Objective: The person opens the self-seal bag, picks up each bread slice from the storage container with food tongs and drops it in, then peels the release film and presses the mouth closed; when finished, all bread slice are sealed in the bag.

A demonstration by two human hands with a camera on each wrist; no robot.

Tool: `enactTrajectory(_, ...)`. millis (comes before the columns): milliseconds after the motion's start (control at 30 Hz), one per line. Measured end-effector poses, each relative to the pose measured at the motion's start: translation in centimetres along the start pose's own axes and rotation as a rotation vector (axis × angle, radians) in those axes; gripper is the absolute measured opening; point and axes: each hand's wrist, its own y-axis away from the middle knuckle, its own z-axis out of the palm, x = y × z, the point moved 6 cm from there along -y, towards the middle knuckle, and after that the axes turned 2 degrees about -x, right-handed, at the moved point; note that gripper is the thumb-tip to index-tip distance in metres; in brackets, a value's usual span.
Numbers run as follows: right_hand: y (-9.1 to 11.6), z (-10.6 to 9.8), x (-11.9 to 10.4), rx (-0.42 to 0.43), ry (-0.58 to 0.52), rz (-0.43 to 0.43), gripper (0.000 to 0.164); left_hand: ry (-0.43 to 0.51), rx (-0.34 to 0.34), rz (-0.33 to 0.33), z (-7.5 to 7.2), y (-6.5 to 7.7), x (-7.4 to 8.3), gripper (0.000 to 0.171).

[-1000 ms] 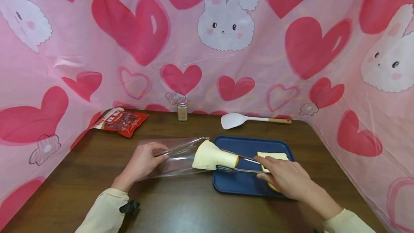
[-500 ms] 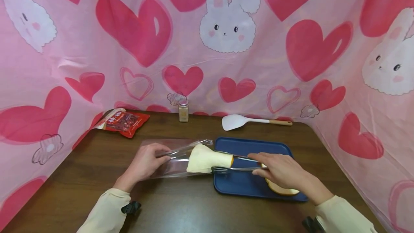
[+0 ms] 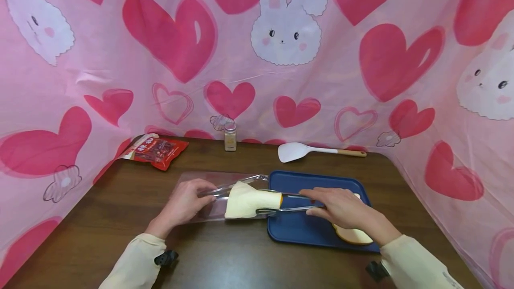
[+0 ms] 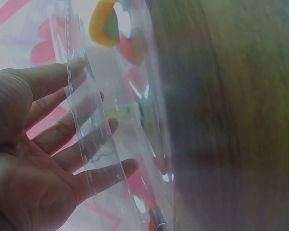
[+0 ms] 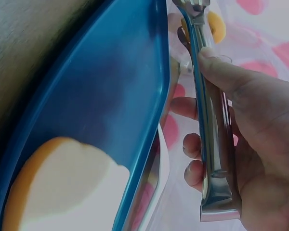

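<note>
My left hand pinches a clear plastic bag near its closed left part; in the left wrist view several fingers show through the film. Metal tongs lie in my right hand, between thumb and fingers. Their tips clamp a bent bread slice, pale with an orange-yellow crust. Its wide end lies inside the bag, and its narrow end points toward the blue tray. Another bread slice rests on the tray under my right hand, partly hidden in the head view.
Behind the tray lies a white spatula with a wooden handle. A small seasoning jar stands at the back of the brown table. A red food packet lies at the back left. Pink printed cloth surrounds the table.
My right hand has moved left with the tongs, carrying the bread slice deeper into the bag. My left hand keeps its hold on the bag. The view has shifted slightly.
</note>
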Motion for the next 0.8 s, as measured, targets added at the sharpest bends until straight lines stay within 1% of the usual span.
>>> enactTrajectory(200, -1.0, 0.4, -0.8, -0.008, -0.011, -0.029, 0.051, -0.021, 0.014, 0.058, 0.1, 0.2, 0.5, 0.022)
enactTrajectory(367, -1.7, 0.8, -1.1, -0.012, -0.020, -0.032, 0.052, -0.038, 0.032, 0.095, 0.1, 0.2, 0.8, 0.021)
enactTrajectory(500, -2.2, 1.1, -1.3, -0.006, -0.028, -0.052, 0.052, -0.040, 0.043, 0.115, 0.2, 0.2, 0.9, 0.021)
enactTrajectory(667, -2.7, 1.4, -1.5, -0.020, -0.023, -0.074, 0.052, -0.042, 0.047, 0.105, 0.3, 0.2, 0.8, 0.018)
enactTrajectory(800, -2.9, 1.6, -1.7, -0.046, -0.033, -0.061, 0.053, -0.021, 0.037, 0.092, 0.5, 0.1, 0.7, 0.017)
